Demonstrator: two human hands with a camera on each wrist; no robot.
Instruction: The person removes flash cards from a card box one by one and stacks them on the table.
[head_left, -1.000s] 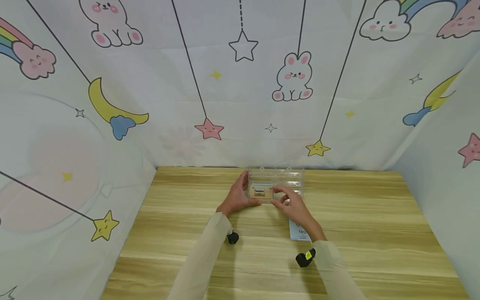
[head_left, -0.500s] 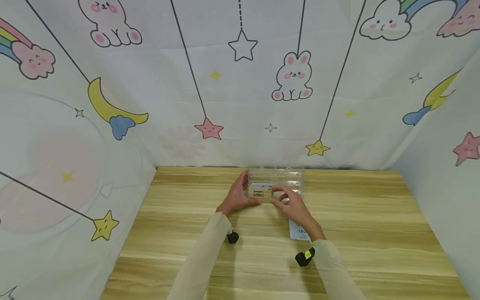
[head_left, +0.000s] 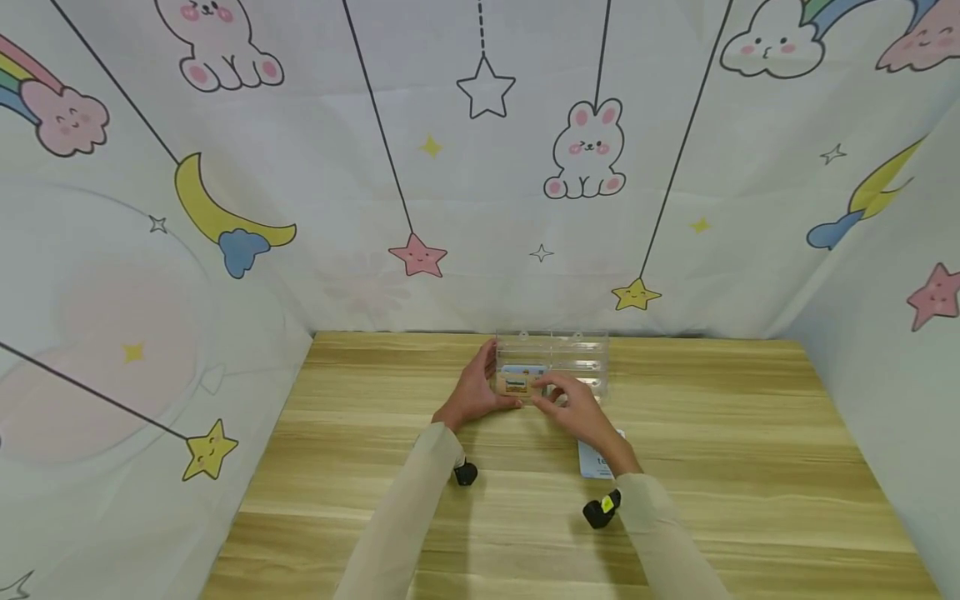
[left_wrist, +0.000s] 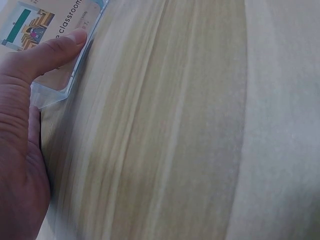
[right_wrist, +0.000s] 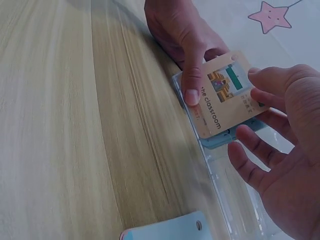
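A beige picture card printed "the classroom" (right_wrist: 225,95) stands in the front left compartment of a clear plastic rack (head_left: 577,348). Part of a blue card (head_left: 525,369) shows behind it. My left hand (head_left: 475,385) grips the rack's left side, its thumb lying over the lower edge of the beige card in the left wrist view. At the card's right end, my right hand (head_left: 576,407) pinches the card between thumb and finger, while its other fingers curl loosely beside the rack.
A pale blue card (head_left: 595,460) lies on the wooden table (head_left: 360,467), partly beneath my right wrist. Behind the table hangs a white curtain (head_left: 480,183) with printed rabbits and stars; the rack stands close to it.
My right hand has shifted slightly left along the beige card. That card has tipped forward and down a little, and more of the blue card behind it shows.
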